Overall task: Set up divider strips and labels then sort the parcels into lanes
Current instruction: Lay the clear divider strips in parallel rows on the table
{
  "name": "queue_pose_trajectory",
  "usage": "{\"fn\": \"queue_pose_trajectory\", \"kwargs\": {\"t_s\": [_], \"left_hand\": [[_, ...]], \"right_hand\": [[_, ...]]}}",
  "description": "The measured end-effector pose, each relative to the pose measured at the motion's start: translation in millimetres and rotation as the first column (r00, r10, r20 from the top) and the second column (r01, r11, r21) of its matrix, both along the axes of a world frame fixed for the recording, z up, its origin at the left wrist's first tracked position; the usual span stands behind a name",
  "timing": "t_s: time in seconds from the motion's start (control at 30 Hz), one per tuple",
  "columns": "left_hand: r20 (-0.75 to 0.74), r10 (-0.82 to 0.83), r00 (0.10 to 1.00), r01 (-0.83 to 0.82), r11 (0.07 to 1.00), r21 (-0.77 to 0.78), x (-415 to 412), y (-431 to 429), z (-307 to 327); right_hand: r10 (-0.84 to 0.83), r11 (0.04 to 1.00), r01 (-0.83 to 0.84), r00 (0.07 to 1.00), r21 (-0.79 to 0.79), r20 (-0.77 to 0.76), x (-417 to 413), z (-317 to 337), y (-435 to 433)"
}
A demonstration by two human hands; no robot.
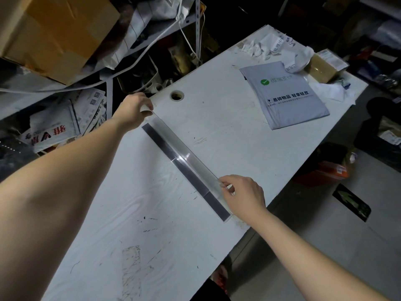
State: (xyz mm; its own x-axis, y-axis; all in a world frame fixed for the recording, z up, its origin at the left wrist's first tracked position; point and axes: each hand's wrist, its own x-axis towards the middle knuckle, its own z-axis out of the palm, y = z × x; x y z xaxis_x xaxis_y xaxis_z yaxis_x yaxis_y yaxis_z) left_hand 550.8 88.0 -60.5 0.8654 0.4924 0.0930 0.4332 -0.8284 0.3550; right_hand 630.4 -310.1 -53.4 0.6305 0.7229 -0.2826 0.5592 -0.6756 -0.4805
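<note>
Left hand (134, 110) at upper centre and right hand (242, 192) at lower right each pinch an end of the divider strip (196, 162) — probably to lay it straight across the table (108, 213).

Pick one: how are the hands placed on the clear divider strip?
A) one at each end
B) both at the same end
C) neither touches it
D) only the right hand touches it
A: the left hand grips the divider strip at its far end by the cable hole, and the right hand pinches its near end.
</note>
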Motion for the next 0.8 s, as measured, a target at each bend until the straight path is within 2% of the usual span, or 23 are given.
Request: {"fn": "queue_pose_trajectory", "kwargs": {"t_s": [0.33,0.47,0.57,0.8], "left_hand": [[-0.082,0.052,0.995,-0.052,0.999,0.007,-14.6,-2.5,7.6],[-0.137,0.134,0.982,-0.129,0.991,0.046,-30.6,-14.5,24.8],[-0.209,0.224,0.952,-0.209,0.973,0.094,-52.7,-32.5,40.0],[-0.333,0.438,0.835,-0.411,0.899,0.154,-144.2,-110.8,80.9]], "right_hand": [[0.065,0.996,-0.063,0.997,-0.069,0.028,-4.7,6.7,2.7],[0.107,0.99,-0.094,0.986,-0.105,0.125,-10.4,16.5,4.8],[0.168,0.983,-0.148,0.964,-0.109,0.207,-19.5,26.2,7.7],[0.335,0.942,-0.328,0.909,-0.071,0.249,-61.8,59.3,23.4]]}}
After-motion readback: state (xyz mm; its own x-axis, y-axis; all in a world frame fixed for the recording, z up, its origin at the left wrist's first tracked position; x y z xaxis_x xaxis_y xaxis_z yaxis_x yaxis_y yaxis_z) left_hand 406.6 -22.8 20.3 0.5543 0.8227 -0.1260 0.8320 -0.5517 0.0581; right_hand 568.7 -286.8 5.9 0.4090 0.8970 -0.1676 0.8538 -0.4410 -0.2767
